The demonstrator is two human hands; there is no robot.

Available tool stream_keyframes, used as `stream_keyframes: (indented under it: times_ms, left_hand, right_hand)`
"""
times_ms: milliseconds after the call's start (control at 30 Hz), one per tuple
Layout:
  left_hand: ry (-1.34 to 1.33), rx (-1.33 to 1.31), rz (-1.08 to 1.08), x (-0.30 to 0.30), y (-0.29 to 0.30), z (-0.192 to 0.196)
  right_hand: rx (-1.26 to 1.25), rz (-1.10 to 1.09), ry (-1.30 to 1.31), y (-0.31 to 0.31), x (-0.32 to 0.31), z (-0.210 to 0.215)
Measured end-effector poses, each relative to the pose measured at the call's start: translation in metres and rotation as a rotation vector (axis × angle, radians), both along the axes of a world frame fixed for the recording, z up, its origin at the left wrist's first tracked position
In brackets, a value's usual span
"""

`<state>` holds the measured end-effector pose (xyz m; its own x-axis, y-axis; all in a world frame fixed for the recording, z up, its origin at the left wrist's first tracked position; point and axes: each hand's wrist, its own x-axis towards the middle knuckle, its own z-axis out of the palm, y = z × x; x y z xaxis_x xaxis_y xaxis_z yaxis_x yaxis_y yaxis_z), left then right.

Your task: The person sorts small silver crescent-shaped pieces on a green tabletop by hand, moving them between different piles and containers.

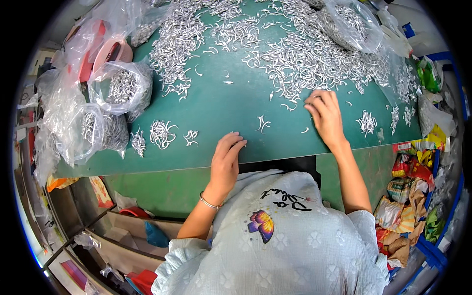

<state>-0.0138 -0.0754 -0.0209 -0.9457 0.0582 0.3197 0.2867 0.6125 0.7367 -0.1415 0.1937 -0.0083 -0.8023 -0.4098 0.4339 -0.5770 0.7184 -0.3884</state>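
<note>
Small curved silvery pieces lie heaped in a broad pile on the green tabletop. At the near edge of that pile is my right hand, its fingers bent down and closed; whatever they pinch is hidden. A single curved piece lies just left of its wrist. My left hand rests by the table's near edge with its fingers curled together, and I cannot make out what is in them. Between the hands, nearer the left, sits a little group of curved pieces.
Small sorted heaps lie at left and at right. Clear plastic bags of silvery pieces stand at the left edge, beside a pink container. Another filled bag lies at the far right. Colourful packages crowd the right side below.
</note>
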Motion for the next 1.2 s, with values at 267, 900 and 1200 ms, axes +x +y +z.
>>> stream_keyframes:
  times_ms: [267, 900, 1200]
  left_hand:
    - [-0.043, 0.032, 0.01, -0.003, 0.006, 0.002]
    - [-0.08, -0.13, -0.022, -0.001, 0.0, 0.014]
    - [0.019, -0.072, 0.064, -0.004, 0.005, 0.009]
  right_hand:
    - [-0.794, -0.303, -0.54, 0.019, -0.047, 0.012]
    - [0.007, -0.21, -0.155, -0.036, 0.007, -0.011]
    - [-0.693, -0.19, -0.515, -0.058, -0.067, -0.002]
